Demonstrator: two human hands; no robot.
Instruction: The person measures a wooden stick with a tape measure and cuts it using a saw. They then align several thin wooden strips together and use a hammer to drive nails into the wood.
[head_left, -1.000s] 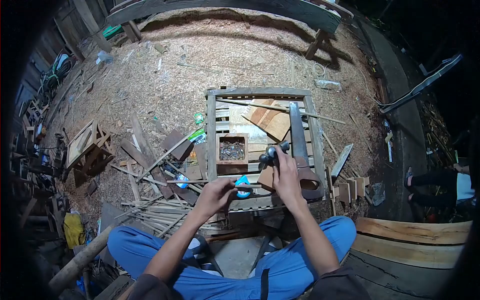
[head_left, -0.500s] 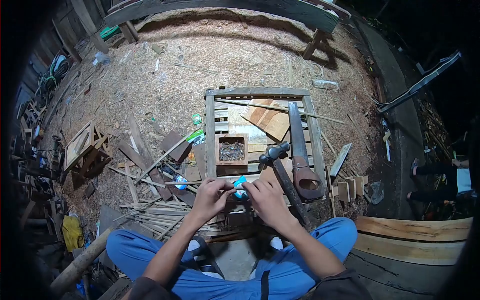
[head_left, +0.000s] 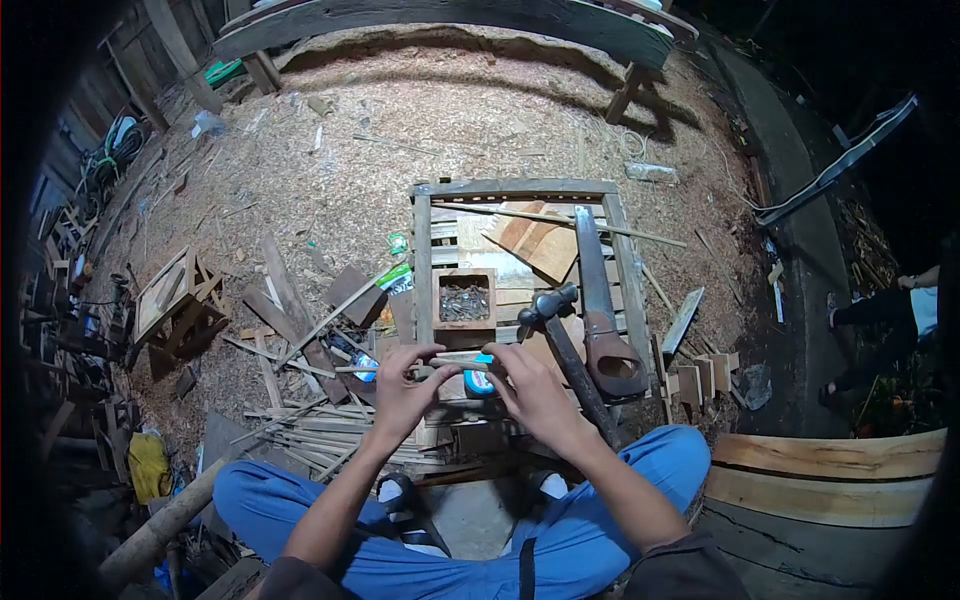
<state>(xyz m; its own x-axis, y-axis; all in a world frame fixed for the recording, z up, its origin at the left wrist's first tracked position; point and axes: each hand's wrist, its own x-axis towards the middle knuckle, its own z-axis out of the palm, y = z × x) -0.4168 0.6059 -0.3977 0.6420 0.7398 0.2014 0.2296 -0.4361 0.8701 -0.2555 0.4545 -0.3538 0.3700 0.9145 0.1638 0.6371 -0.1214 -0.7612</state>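
Note:
My left hand point(head_left: 405, 395) and my right hand point(head_left: 538, 393) face each other over the near edge of the slatted wooden frame point(head_left: 424, 260). Between their fingertips they grip a thin wooden strip point(head_left: 457, 363), held roughly level. A blue round object point(head_left: 479, 376) shows just behind and below the strip, partly hidden by my right fingers. Close to my right hand, a hammer point(head_left: 566, 350) lies with its head away from me. Beside it rests a handsaw point(head_left: 600, 290). Beyond my left hand stands a square wooden box point(head_left: 464, 325) with small metal pieces, apparently nails, inside.
Thin sticks point(head_left: 320, 432) lie piled at the left, near a small wooden stand point(head_left: 170, 300). Planks point(head_left: 830, 475) lie at the right. A bench point(head_left: 450, 14) stands at the back on shavings-covered ground. Another person point(head_left: 905, 310) is at the far right.
My hands have moved slightly apart, and more of the wooden strip shows between them. The blue round object is more visible. At the far right, the other person's legs have shifted.

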